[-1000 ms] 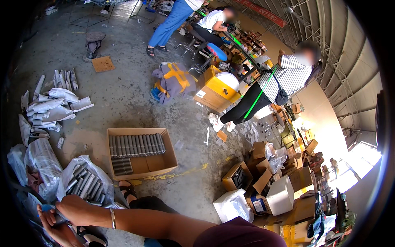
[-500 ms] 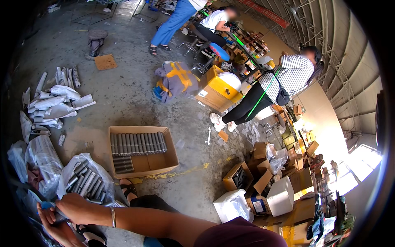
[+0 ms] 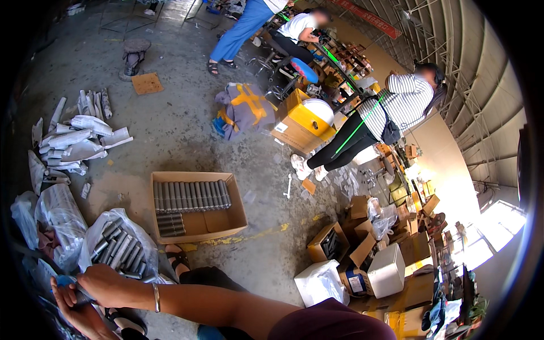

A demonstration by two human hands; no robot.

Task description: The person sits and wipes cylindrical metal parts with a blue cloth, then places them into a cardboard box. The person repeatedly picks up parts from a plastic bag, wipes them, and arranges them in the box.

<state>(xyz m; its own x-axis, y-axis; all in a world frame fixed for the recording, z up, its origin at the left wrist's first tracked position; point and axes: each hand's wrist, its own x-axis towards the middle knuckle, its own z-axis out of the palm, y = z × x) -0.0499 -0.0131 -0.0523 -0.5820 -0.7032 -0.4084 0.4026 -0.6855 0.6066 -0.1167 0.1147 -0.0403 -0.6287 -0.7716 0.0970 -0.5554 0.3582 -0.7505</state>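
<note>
Both hands meet at the lower left beside a clear plastic bag full of grey metal tubes. My right hand, with a bangle at its wrist, is closed over a small grey piece with a blue part at its end. The fingers of my left hand curl around the same piece from below. Its exact kind is hidden by the fingers. In front of my foot, an open cardboard box holds a long row of tubes and a shorter one.
White wrapping scraps lie on the floor at left, near wrapped bundles. Cartons and a white foam box crowd the right. A person in stripes stands by a yellow-taped carton; two other people are farther back.
The view has shifted very slightly. Both hands stay together around the grey piece in almost the same place.
</note>
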